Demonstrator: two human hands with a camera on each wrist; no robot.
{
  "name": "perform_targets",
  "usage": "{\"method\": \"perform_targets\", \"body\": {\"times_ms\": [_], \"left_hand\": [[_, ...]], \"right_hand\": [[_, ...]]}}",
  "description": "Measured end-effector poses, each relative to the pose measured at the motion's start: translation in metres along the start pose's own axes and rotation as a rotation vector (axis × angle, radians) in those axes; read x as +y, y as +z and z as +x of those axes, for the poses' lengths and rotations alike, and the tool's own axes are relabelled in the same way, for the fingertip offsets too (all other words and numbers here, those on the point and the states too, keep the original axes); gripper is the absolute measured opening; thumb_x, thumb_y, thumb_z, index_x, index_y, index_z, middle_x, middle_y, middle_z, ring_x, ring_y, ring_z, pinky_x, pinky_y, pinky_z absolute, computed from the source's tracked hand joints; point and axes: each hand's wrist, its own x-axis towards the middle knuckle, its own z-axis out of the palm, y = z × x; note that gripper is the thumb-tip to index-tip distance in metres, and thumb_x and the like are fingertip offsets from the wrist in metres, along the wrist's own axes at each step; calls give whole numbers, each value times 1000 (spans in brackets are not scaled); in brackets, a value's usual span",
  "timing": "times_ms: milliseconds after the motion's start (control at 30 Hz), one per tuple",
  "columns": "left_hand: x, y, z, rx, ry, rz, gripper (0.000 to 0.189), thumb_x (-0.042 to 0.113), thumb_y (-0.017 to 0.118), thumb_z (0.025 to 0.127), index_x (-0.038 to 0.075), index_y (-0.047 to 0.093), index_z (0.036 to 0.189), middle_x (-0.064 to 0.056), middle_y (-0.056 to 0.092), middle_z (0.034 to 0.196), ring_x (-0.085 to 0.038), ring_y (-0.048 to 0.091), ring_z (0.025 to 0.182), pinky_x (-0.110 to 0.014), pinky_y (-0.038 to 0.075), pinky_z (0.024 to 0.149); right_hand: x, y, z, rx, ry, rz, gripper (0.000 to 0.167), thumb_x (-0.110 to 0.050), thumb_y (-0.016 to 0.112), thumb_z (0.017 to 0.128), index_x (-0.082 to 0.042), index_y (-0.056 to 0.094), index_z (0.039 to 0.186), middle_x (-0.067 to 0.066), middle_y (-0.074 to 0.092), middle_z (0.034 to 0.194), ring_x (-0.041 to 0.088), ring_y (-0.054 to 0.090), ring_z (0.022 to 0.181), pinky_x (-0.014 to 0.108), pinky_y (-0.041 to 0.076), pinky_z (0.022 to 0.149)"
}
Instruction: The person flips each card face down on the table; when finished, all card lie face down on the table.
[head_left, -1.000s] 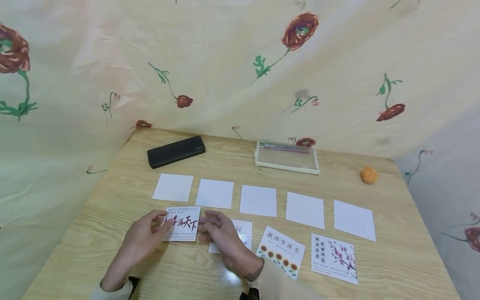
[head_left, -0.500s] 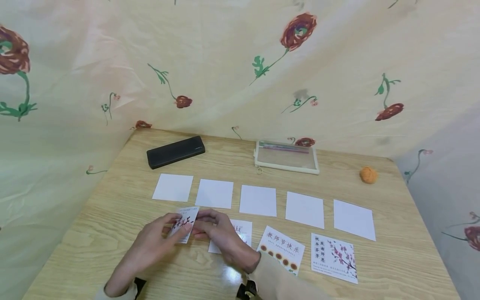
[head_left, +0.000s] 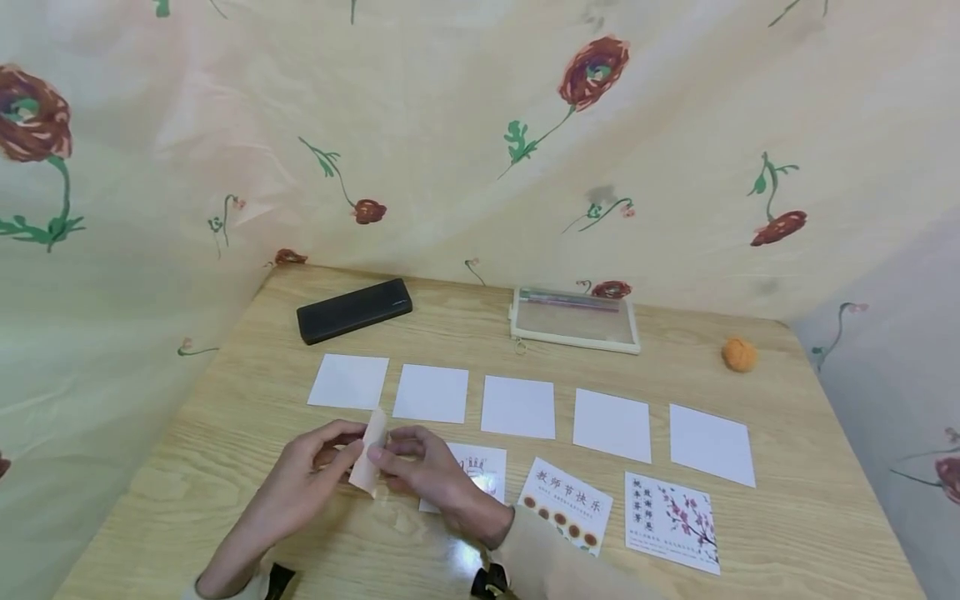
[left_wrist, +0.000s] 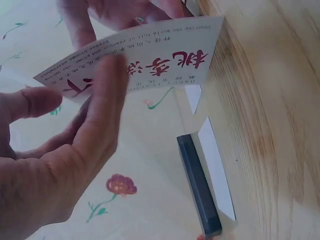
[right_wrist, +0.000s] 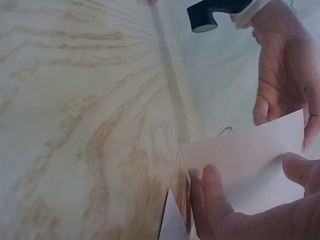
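A square greeting card (head_left: pixel 367 473) is held on edge between both hands, its plain pale back showing in the head view. My left hand (head_left: pixel 311 462) pinches its left side, with a finger lying across the printed face (left_wrist: pixel 172 60) and its red Chinese lettering in the left wrist view. My right hand (head_left: pixel 433 473) grips the other side, thumb on the plain back (right_wrist: pixel 250 155). Just right of the hands lies a cake-pattern card (head_left: pixel 489 467), partly covered by the right hand. Beyond it are a sunflower card (head_left: pixel 568 492) and a blossom card (head_left: pixel 672 521).
Several blank white cards (head_left: pixel 517 407) form a row across the wooden table (head_left: pixel 187 500). Behind them lie a black case (head_left: pixel 355 311) and a clear zip pouch (head_left: pixel 576 321) with pens inside. An orange ball (head_left: pixel 739 355) sits at right. Floral cloth (head_left: pixel 442 125) hangs behind.
The lettered card has turned in the hands: its printed face showed in the head view a second ago, and its plain back shows now. The right hand has shifted slightly left, closer to the left hand.
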Motion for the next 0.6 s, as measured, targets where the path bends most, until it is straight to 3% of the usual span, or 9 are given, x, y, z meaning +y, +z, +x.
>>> {"method": "perform_targets", "body": {"times_ms": [200, 333, 500, 600], "left_hand": [[-1, -7, 0, 15, 14, -66, 33, 19, 59, 108, 7, 62, 138, -18, 69, 130, -10, 74, 103, -26, 63, 81], [-3, -16, 0, 27, 8, -123, 38, 18, 60, 107, 8, 56, 144, -20, 71, 126, -9, 73, 96, -28, 63, 81], [-8, -28, -1, 107, -68, -118, 42, 20, 63, 105, 11, 56, 146, -11, 72, 118, -10, 67, 84, -30, 61, 79], [-12, -33, -2, 138, -112, -77, 42, 21, 64, 105, 11, 59, 145, -11, 71, 122, -8, 67, 86, -29, 61, 78]], "right_hand": [[-4, -1, 2, 36, -6, -28, 74, -31, 79, 95, 2, 43, 150, 20, 60, 135, 23, 71, 106, 40, 63, 94], [-7, -4, 5, 75, -15, -52, 70, -22, 80, 93, 2, 45, 149, 20, 62, 133, 22, 70, 101, 39, 64, 88], [-8, -11, 7, 130, -51, -101, 57, -12, 80, 91, 1, 54, 141, 19, 66, 125, 17, 70, 93, 33, 63, 81], [-8, -16, 8, 143, -66, -117, 47, -8, 78, 92, 1, 58, 133, 16, 68, 115, 15, 70, 82, 30, 62, 77]]}}
